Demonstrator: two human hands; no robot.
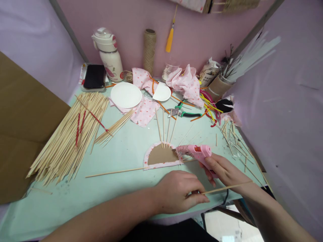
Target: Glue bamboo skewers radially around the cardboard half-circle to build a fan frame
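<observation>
Taking the cardboard half-disc [160, 157] as clock centre: it lies flat on the table [113, 198], flat edge toward you, pink dotted fabric border round its rim. Your right hand [219, 168] is at 4 o'clock, closed round the grip of the pink glue gun [194, 151]; nozzle points to 9, tip at the piece's right part, contact unclear. Your left hand [180, 190] is at 5, below the piece, thumb and fingers pinching one thin stick [224, 189]. That stick runs out toward 4, in front of your right wrist. Four upright-looking sticks [164, 129] fan from the arc between 11 and 1, lower ends on the cardboard. One long stick [113, 172] runs from the left corner out to 9. More sticks sit on the right side, partly behind the gun. Big stick pile [68, 137] at 10, smaller bundle [116, 127] also at 10, nearer. Green-handled pliers [185, 114] at 1, white paper disc [126, 95] at 11, twine roll [149, 50] at 12, cut stick pieces [234, 141] at 3.
</observation>
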